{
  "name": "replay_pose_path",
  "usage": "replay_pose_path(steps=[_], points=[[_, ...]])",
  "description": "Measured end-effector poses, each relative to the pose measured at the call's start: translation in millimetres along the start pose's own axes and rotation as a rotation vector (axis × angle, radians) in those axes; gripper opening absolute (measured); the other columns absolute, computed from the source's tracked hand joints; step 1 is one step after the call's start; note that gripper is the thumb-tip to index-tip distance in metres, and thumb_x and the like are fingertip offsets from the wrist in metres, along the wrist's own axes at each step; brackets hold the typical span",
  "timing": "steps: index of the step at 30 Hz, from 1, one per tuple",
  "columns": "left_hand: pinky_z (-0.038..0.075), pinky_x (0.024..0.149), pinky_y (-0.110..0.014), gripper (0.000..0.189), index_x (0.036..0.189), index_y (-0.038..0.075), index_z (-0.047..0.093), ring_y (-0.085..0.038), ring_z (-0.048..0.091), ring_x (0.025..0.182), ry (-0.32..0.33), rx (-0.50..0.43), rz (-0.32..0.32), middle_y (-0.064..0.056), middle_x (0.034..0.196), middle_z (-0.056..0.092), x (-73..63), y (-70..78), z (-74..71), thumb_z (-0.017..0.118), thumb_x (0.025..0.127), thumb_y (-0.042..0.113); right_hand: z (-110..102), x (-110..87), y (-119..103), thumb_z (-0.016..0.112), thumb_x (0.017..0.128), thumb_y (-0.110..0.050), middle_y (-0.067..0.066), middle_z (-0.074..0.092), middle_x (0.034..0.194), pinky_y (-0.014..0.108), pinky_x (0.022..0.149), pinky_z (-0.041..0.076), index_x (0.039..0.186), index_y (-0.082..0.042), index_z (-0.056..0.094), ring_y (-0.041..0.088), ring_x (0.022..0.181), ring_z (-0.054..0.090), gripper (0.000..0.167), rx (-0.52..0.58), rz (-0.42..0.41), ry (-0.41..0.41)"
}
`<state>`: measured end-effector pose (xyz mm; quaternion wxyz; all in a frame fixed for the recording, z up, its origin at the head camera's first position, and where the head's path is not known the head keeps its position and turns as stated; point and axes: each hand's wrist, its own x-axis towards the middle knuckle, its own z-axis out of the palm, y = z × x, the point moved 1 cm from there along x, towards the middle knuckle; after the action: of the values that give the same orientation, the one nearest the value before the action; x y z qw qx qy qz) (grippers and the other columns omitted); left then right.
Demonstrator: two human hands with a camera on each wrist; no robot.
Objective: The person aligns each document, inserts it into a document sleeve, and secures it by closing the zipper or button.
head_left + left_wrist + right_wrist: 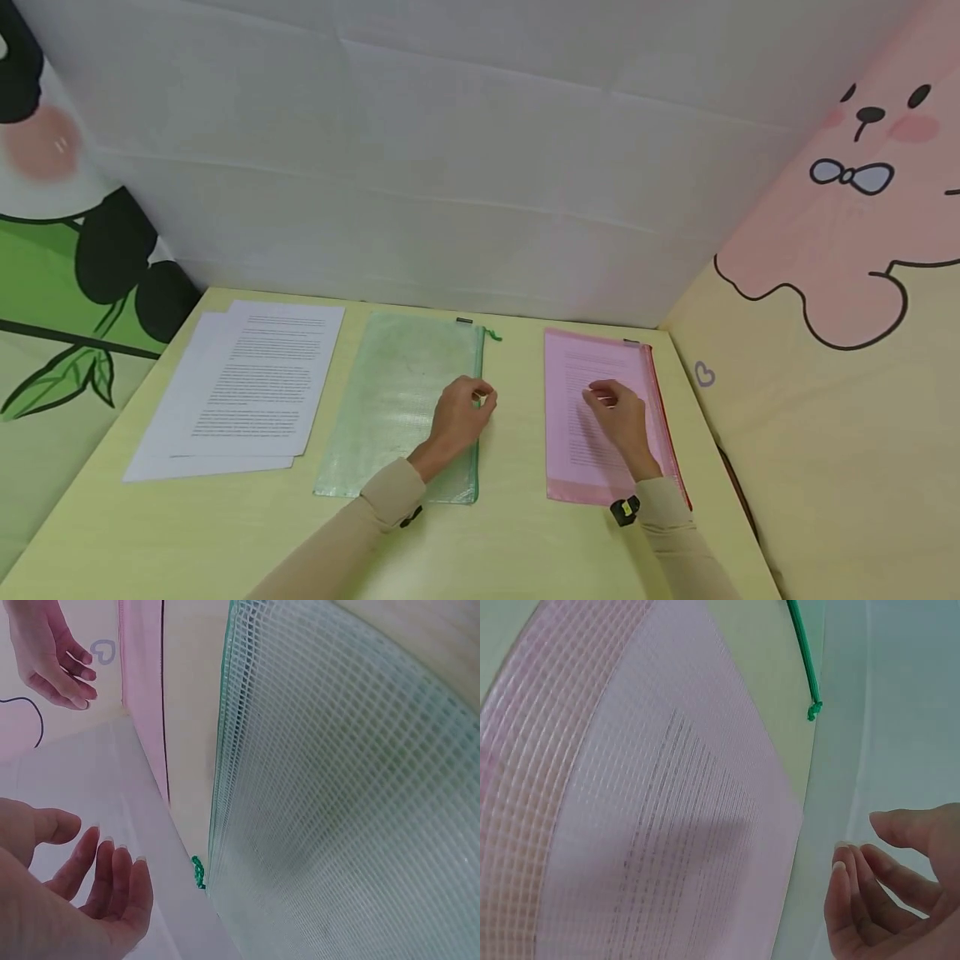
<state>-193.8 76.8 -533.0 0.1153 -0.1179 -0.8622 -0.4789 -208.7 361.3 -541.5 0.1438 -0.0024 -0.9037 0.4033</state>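
My left hand hovers above the right side of a green mesh zipper pouch, fingers loosely bent and holding nothing. The left wrist view shows a gap between that thumb and the fingertips. Over a pink mesh zipper pouch hangs my right hand, also with nothing in its loosely bent fingers. A printed sheet shows through the pink pouch, its text lines visible in the right wrist view. No paper can be seen inside the green pouch. Both pouches lie flat on the table.
Two overlapping sheets of paper, the top one printed, lie at the table's left. A green pull cord sticks out at the green pouch's upper right corner. Behind the table hangs a white cloth; cartoon-printed cloths flank both sides.
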Motion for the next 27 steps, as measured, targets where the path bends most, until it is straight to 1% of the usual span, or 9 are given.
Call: replay_pose_path(steps=[3, 7, 14, 20, 24, 27], points=[[0.055, 0.076, -0.038, 0.007, 0.093, 0.005, 0.075, -0.028, 0.065, 0.086, 0.01, 0.019, -0.001, -0.007, 0.092, 0.068, -1.3, -2.6, -5.1, 0.069, 0.096, 0.009, 2.9, -2.8, -6.4, 0.077, 0.093, -0.012, 0.015, 0.076, 0.097, 0.025, 0.074, 0.056, 0.106, 0.001, 0.075, 0.029, 0.087, 0.072, 0.019, 0.017, -0.001, -0.024], [0.055, 0.075, -0.038, 0.008, 0.093, 0.006, 0.076, -0.025, 0.065, 0.084, 0.02, 0.041, 0.004, -0.005, 0.091, 0.069, -4.8, -7.4, -11.6, 0.069, 0.096, 0.01, 5.8, -6.4, -15.2, 0.077, 0.093, -0.012, 0.015, 0.076, 0.098, 0.023, 0.074, 0.056, 0.107, 0.002, 0.074, 0.029, 0.087, 0.072, 0.019, 0.044, -0.002, -0.046], [0.054, 0.074, -0.04, 0.008, 0.093, 0.007, 0.076, -0.029, 0.066, 0.085, 0.033, 0.061, 0.012, -0.006, 0.089, 0.068, -14.5, -16.4, -24.7, 0.07, 0.095, 0.01, 15.3, -12.0, -23.0, 0.078, 0.093, -0.012, 0.013, 0.076, 0.096, 0.025, 0.073, 0.057, 0.108, 0.002, 0.074, 0.027, 0.086, 0.072, 0.022, 0.054, -0.02, -0.068], [0.055, 0.074, -0.04, 0.006, 0.094, 0.006, 0.076, -0.026, 0.065, 0.083, 0.055, 0.09, -0.003, -0.006, 0.088, 0.069, -21.5, -23.8, -36.9, 0.072, 0.094, 0.01, 26.8, -14.4, -27.8, 0.078, 0.092, -0.01, 0.013, 0.076, 0.095, 0.027, 0.074, 0.059, 0.106, 0.003, 0.074, 0.028, 0.086, 0.073, 0.02, 0.092, -0.05, -0.089], [0.054, 0.074, -0.04, 0.006, 0.095, 0.006, 0.076, -0.025, 0.066, 0.082, 0.058, 0.102, -0.022, -0.005, 0.088, 0.069, -25.9, -28.1, -44.9, 0.072, 0.094, 0.011, 32.7, -16.3, -32.5, 0.077, 0.092, -0.01, 0.013, 0.076, 0.095, 0.027, 0.075, 0.059, 0.106, 0.004, 0.074, 0.029, 0.086, 0.073, 0.02, 0.115, -0.039, -0.1], [0.054, 0.073, -0.039, 0.007, 0.095, 0.006, 0.075, -0.025, 0.066, 0.082, 0.057, 0.12, -0.017, -0.004, 0.087, 0.069, -30.0, -32.7, -50.5, 0.072, 0.095, 0.012, 37.2, -18.5, -35.2, 0.077, 0.092, -0.009, 0.012, 0.076, 0.095, 0.026, 0.075, 0.059, 0.106, 0.002, 0.074, 0.028, 0.086, 0.073, 0.018, 0.123, -0.023, -0.107]])
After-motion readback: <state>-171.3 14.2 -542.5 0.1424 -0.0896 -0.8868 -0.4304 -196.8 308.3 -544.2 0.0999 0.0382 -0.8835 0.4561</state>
